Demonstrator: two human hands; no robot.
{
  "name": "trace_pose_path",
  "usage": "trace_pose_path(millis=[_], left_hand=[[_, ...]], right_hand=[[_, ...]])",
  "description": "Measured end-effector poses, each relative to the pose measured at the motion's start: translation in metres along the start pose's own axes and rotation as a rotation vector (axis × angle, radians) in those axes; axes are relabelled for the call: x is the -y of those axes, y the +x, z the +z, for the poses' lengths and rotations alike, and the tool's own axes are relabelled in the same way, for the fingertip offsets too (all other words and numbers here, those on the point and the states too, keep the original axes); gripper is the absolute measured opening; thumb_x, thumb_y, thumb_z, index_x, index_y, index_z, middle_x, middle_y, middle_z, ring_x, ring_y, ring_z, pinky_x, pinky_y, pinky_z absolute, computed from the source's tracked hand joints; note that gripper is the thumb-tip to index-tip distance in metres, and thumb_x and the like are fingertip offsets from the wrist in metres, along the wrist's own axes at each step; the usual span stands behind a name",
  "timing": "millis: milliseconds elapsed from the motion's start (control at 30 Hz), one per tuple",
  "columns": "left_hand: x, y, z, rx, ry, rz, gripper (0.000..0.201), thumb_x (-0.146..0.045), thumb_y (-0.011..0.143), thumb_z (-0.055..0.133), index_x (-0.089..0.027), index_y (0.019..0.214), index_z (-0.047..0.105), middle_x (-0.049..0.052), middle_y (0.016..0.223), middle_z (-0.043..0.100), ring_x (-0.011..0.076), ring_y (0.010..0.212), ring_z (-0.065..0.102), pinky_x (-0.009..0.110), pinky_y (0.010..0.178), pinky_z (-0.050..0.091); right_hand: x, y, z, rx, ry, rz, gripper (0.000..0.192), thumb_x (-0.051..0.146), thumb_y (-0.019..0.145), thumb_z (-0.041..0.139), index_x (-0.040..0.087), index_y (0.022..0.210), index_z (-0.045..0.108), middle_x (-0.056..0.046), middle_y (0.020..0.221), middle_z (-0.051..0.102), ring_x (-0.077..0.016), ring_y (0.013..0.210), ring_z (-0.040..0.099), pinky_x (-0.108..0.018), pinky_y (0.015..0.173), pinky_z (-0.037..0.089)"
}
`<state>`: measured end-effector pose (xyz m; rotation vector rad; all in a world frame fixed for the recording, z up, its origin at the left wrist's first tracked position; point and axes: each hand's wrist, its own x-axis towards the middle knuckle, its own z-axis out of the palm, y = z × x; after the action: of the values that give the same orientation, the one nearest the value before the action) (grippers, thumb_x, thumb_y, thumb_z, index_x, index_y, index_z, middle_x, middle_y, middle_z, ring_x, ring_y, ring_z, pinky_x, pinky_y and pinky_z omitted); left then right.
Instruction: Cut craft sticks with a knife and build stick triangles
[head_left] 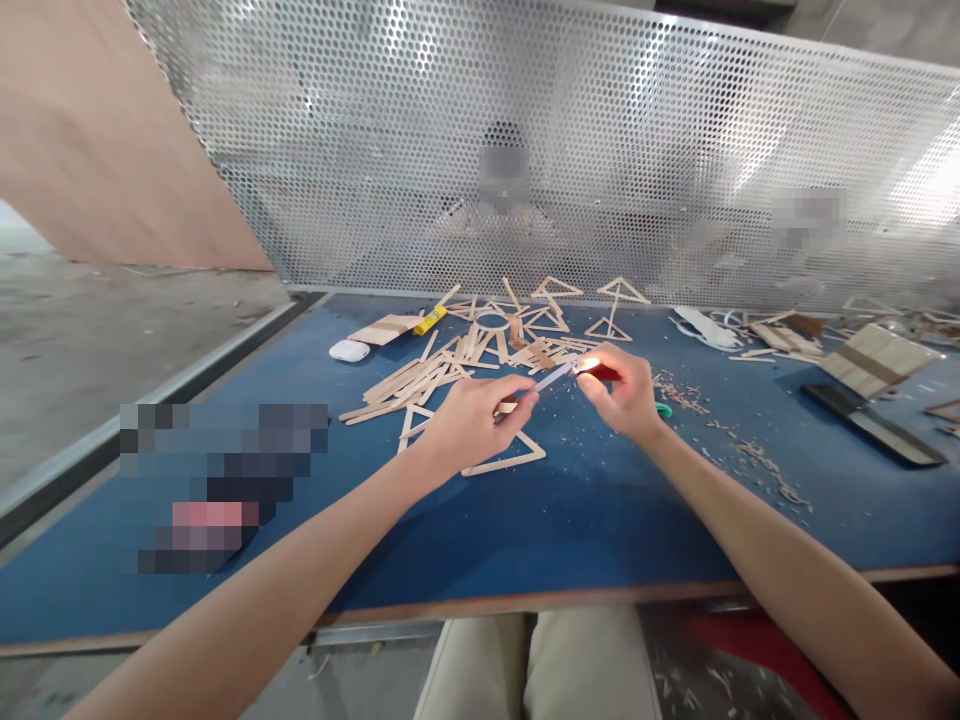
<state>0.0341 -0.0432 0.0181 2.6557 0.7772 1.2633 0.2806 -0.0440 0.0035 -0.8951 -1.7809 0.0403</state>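
Glue stick (553, 377) is pinched in my left hand (472, 420), tip at the flame; my right hand (626, 393) is closed around a red lighter (602, 372), above the table (525, 540) middle.

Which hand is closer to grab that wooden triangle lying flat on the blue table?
Probably the left hand. It sits right above the wooden triangle, though it grips a glue stick. The right hand holds a lit lighter, farther away.

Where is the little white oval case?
In the head view, the small white oval case lies on the blue table, far left, beside a stack of wooden sticks.
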Motion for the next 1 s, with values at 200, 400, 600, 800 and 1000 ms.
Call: trace_pose_path(millis=[200, 400, 600, 800, 1000], left_hand=[[-0.0010, 0.0001, -0.0014, 0.000, 0.004, 0.008, 0.018, -0.026, 0.098, 0.057, -0.016, 0.101, 0.071, 0.000, 0.066, 0.071, 0.0074, 0.050, 0.057, 0.021, 0.054, 0.042], [-0.0008, -0.0013, -0.0006, 0.005, -0.022, -0.005, 0.017, -0.026, 0.098, 0.057, -0.016, 0.101, 0.071, -0.001, 0.070, 0.072, 0.0063, 0.049, 0.056, 0.021, 0.053, 0.041], [-0.0002, -0.0019, -0.0001, -0.005, -0.002, -0.011, 0.019, -0.027, 0.099, 0.056, -0.016, 0.101, 0.071, 0.000, 0.068, 0.072, 0.0068, 0.050, 0.057, 0.020, 0.054, 0.042], [-0.0004, -0.0012, 0.0000, 0.003, 0.006, -0.013, 0.020, -0.027, 0.099, 0.055, -0.016, 0.101, 0.072, 0.000, 0.066, 0.071, 0.0075, 0.049, 0.057, 0.021, 0.054, 0.042], [-0.0008, -0.0007, -0.0005, 0.006, -0.010, -0.014, 0.019, -0.026, 0.099, 0.056, -0.017, 0.100, 0.072, 0.000, 0.068, 0.072, 0.0078, 0.050, 0.057, 0.022, 0.055, 0.043]], right_hand=[[-0.0002, 0.0004, 0.0010, 0.003, 0.001, -0.018, 0.010, 0.024, 0.086, 0.066, 0.021, 0.094, 0.070, -0.003, 0.083, 0.068, -0.0165, 0.072, 0.063, -0.029, 0.063, 0.052], [-0.0005, -0.0004, 0.0014, 0.003, -0.020, -0.017, 0.009, 0.025, 0.086, 0.067, 0.021, 0.094, 0.070, -0.002, 0.082, 0.068, -0.0162, 0.071, 0.063, -0.029, 0.063, 0.054], [-0.0030, -0.0019, 0.0022, -0.024, -0.046, -0.024, 0.010, 0.026, 0.087, 0.067, 0.022, 0.095, 0.069, -0.003, 0.084, 0.070, -0.0167, 0.073, 0.065, -0.030, 0.065, 0.055], [-0.0047, -0.0027, 0.0023, -0.035, -0.037, -0.003, 0.011, 0.026, 0.086, 0.068, 0.021, 0.096, 0.070, -0.003, 0.082, 0.068, -0.0161, 0.071, 0.064, -0.030, 0.064, 0.055], [-0.0049, -0.0022, 0.0018, -0.038, -0.038, -0.007, 0.011, 0.026, 0.086, 0.068, 0.021, 0.096, 0.070, -0.002, 0.082, 0.067, -0.0153, 0.071, 0.063, -0.029, 0.064, 0.055]])
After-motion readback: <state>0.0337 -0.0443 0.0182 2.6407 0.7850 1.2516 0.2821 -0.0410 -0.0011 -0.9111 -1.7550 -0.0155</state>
